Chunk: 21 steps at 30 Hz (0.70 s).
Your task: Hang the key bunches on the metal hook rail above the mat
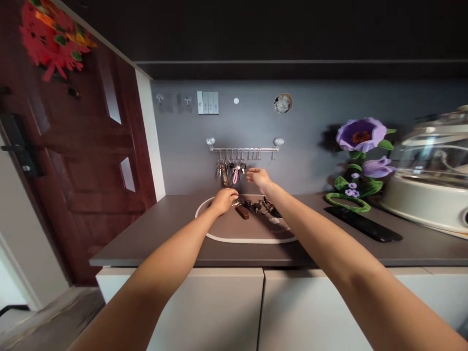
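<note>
My left hand (224,201) is low over the oval brown mat (226,231), fingers bent together beside a key ring with a brown leather fob (242,211). Whatever its fingertips pinch is hidden. Higher up and to the right, my right hand (259,177) has loosely bent, slightly parted fingers, and nothing shows between them. It is just right of a dark-headed key (243,167) on the wall-mounted hook rail (244,149). Several key sets hang there, including a pink strap (235,175) and a brown tag (224,175). More keys (255,206) lie on the mat, partly behind my right forearm.
On the right of the counter (153,229) stand a purple flower ornament (361,135) and a white appliance with a clear dome (431,190). A black flat object (363,224) lies before the ornament. A dark cabinet (256,34) overhangs; a red-brown door (98,146) is left.
</note>
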Available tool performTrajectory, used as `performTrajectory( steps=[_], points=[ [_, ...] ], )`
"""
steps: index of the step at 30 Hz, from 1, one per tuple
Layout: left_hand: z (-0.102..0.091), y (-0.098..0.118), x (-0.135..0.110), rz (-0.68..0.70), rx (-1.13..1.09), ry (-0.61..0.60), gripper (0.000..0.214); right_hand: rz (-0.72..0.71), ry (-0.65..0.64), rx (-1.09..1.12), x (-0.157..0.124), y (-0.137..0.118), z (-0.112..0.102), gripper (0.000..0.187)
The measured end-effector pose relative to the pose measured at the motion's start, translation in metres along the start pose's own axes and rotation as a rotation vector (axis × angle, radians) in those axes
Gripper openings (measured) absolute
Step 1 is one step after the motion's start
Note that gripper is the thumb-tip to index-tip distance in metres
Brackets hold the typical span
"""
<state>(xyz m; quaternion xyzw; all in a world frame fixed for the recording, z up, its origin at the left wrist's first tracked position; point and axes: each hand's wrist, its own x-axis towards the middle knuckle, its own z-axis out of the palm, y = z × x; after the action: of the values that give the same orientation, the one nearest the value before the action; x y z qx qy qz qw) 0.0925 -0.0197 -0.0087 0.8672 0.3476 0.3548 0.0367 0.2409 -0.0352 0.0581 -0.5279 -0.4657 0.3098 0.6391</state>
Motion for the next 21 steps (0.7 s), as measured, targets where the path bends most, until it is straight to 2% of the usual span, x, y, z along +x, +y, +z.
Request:
performTrajectory(
  steps=[5,10,15,21],
  points=[
    [-0.001,-0.001,-0.001,0.023,0.033,-0.044,0.021,-0.052,-0.065,-0.094,-0.018,0.02,-0.009,0.014],
    [0.001,-0.005,-0.002,0.035,0.089,-0.099,0.023,-0.203,-0.081,-0.4,-0.033,0.042,-0.02,0.016],
    [0.005,-0.013,-0.002,0.078,0.118,-0.17,0.023,-0.336,-0.138,-0.718,-0.039,0.047,-0.024,0.019],
    [0.006,-0.017,-0.002,0.06,0.124,-0.213,0.021,-0.389,-0.184,-0.855,-0.035,0.048,-0.019,0.02]
  ],
)
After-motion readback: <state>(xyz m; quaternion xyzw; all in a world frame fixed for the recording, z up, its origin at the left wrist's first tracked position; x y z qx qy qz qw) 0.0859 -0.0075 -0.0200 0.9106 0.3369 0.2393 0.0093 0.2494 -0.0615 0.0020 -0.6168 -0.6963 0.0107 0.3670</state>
